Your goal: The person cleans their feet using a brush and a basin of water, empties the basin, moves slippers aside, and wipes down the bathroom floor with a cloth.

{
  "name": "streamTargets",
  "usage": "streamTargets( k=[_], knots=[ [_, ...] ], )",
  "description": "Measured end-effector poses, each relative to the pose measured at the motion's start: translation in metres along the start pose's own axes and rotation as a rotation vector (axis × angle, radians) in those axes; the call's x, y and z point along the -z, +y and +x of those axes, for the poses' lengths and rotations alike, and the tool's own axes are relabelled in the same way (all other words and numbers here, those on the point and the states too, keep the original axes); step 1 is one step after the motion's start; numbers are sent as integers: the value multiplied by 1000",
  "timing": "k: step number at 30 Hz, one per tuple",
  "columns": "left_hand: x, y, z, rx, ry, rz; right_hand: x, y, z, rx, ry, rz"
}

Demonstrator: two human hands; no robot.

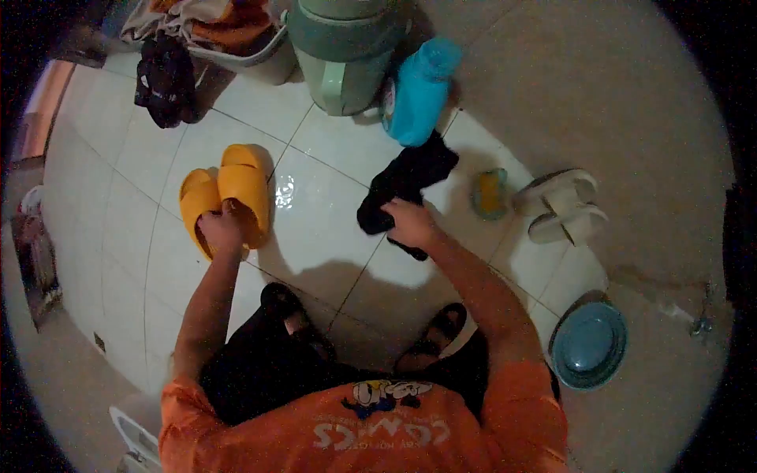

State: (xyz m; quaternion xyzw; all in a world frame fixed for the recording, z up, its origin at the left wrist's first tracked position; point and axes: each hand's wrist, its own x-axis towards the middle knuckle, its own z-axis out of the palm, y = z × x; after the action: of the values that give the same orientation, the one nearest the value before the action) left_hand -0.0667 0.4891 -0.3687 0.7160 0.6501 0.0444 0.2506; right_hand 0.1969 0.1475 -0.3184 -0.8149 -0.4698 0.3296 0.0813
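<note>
At the left, my left hand (221, 229) is closed on the heel ends of a pair of yellow slippers (241, 181), gripping them where the two meet. The slippers stand side by side, toes pointing away from me. Over the middle of the floor, my right hand (410, 224) is closed on a black, soft-looking bundle (404, 177), apparently cloth. Its folds are too dark to tell more. The bundle's far end lies close to a blue plastic bottle (417, 94). To the right of it sits a small clear dish with a yellow bar (490, 194).
A green lidded container (344, 71) stands at the back beside a pale bucket (264, 65) heaped with cloth. Dark shoes (165, 83) lie back left. Beige slippers (564, 206) and a blue-grey basin (590, 347) are on the right. The tiles (315, 209) shine as if wet.
</note>
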Motion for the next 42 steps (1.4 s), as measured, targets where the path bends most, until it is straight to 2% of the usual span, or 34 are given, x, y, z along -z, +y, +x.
streamTargets(
  k=[1,3,4,6,8,9,11,12,14,16,17,19,20,22,23,25,26,28,29,30,31,33,34,36,38,39,40,41,42],
  knots=[
    [2,-13,8,5,1,50,2,3,-6,4,-6,5],
    [0,-34,19,93,-16,-68,16,11,-16,27,-221,558],
    [0,-40,23,132,-23,-130,43,12,-19,2,-301,465],
    [-1,-45,28,207,-45,-255,81,29,-16,-139,-493,555],
    [0,-39,26,256,-52,-318,107,31,-26,-299,-141,614],
    [0,-35,22,265,-48,-321,107,37,-25,-408,138,450],
    [2,-27,17,274,-35,-314,93,66,-20,-508,415,273],
    [4,-25,14,277,-26,-308,73,91,-17,-343,473,-299],
    [7,-22,9,277,-8,-281,49,97,-9,-154,500,-863],
    [8,-17,5,272,16,-256,25,62,10,-287,614,-16],
    [8,-17,5,269,14,-247,19,43,16,-284,613,-15],
    [11,-15,5,276,-22,-281,10,2,23,-415,406,-218],
    [12,-15,7,282,-57,-308,5,-20,21,-415,400,-215],
    [14,-16,7,292,-132,-358,1,-54,8,-320,238,-177],
    [13,-13,7,315,-117,-369,-12,-49,1,-321,241,-178],
    [2,-21,17,340,-97,-389,-42,-26,-8,-116,201,-252],
    [-1,-25,16,337,-94,-394,-34,-14,-3,-106,199,-256],
    [1,-23,12,311,-82,-384,-15,14,12,-57,268,54],
    [2,-20,10,293,-75,-376,8,11,12,-53,567,145],
    [3,-18,7,280,-64,-367,23,17,15,-80,652,189],
    [5,-16,5,265,-49,-359,56,12,19,-263,482,204],
    [6,-12,4,235,-22,-335,60,29,26,-293,498,-104],
    [9,-14,0,220,-10,-344,64,23,14,-383,483,-91],
    [12,-12,0,187,21,-321,48,11,23,-467,440,-62],
    [15,-7,-4,164,46,-296,-16,12,44,-548,568,-436],
    [16,-5,-6,156,56,-293,-4,-50,49,-658,401,-316],
    [18,-4,-6,150,64,-284,-27,-74,54,-558,382,-309],
    [21,-8,-4,146,74,-294,-49,-109,60,-501,295,-116],
    [21,-12,-5,147,85,-332,-53,-156,54,-389,271,-273]
  ],
)
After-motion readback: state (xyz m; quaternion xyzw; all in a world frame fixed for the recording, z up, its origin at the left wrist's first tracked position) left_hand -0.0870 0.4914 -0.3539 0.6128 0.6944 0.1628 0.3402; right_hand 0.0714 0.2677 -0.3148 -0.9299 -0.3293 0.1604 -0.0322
